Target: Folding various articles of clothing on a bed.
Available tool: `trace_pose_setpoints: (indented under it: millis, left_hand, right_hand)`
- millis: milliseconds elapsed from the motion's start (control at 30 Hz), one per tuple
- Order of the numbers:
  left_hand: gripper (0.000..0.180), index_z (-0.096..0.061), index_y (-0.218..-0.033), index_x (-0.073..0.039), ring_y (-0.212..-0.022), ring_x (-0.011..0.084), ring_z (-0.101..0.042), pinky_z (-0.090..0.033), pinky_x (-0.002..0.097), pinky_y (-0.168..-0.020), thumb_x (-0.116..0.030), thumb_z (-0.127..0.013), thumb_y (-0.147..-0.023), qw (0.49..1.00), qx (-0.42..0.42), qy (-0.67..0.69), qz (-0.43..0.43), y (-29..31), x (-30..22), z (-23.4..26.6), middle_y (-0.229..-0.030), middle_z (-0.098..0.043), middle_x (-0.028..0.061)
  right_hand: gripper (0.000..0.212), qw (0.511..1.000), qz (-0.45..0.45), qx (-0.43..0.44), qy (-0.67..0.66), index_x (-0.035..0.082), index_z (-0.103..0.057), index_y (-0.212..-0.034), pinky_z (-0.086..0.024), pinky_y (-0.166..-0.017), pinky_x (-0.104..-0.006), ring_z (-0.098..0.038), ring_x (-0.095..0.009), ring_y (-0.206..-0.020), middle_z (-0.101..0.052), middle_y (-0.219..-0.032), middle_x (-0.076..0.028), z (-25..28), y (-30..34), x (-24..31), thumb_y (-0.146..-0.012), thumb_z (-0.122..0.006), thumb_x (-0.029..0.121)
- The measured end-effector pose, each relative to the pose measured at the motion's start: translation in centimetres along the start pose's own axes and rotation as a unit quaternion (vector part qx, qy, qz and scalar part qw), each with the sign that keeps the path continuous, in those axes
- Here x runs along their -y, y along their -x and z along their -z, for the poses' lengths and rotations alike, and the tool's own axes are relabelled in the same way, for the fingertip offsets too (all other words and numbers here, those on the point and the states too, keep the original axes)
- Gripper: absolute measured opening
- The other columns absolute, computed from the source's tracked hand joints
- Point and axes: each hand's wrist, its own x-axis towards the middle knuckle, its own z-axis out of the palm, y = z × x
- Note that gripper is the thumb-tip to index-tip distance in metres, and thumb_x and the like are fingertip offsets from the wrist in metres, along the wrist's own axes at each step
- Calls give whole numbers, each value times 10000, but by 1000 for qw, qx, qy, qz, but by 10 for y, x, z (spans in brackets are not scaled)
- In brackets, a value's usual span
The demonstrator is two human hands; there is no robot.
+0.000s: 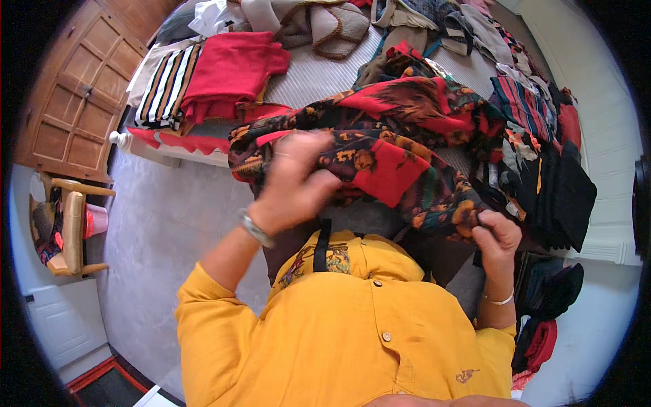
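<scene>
A floral garment [393,169] in red, black, orange and green lies bunched across the front of the bed and hangs toward me; its exact kind does not show. My right hand [498,234] pinches its near right edge between thumb and fingers. Over its left part is my left hand [291,183], thumb apart, fingertips smeared by motion, so I cannot tell whether it grips the cloth. Left of the garment sits a folded red cloth piece [227,71], beside a striped black, white and brown one [166,88].
The bed [305,57] carries heaped clothes at the back, with a brown fleecy piece [332,30]. Dark clothes [553,197] pile up on the right, with more folded clothes [542,339] below. A wooden chair [74,227] and pink bucket [96,220] stand left, near a wooden door [81,102].
</scene>
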Motion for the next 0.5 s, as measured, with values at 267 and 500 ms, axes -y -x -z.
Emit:
trace_pose_setpoints:
  millis: [267, 500]
  left_hand:
    - [529, -520, -1089, 11, -1049, 352, -508, -418, 420, -855, -149, -682, -612, 961, 231, 136, -62, 1, -75, -84, -1080, -541, 177]
    - [249, -583, -949, -30, -936, 343, -548, -435, 401, -798, -62, -580, -702, 882, 258, 372, 129, 2, -63, -62, -977, -581, 165]
  right_hand:
    - [160, 991, 91, 94, -6, -28, -623, -881, -480, -591, -267, -642, -208, -626, -657, -761, -118, -57, -7, 33, -738, -684, 12]
    - [368, 993, 55, 99, 22, -30, -536, -1194, -464, -558, -231, -623, -145, -615, -640, -724, -98, -44, -6, 31, -827, -559, -17]
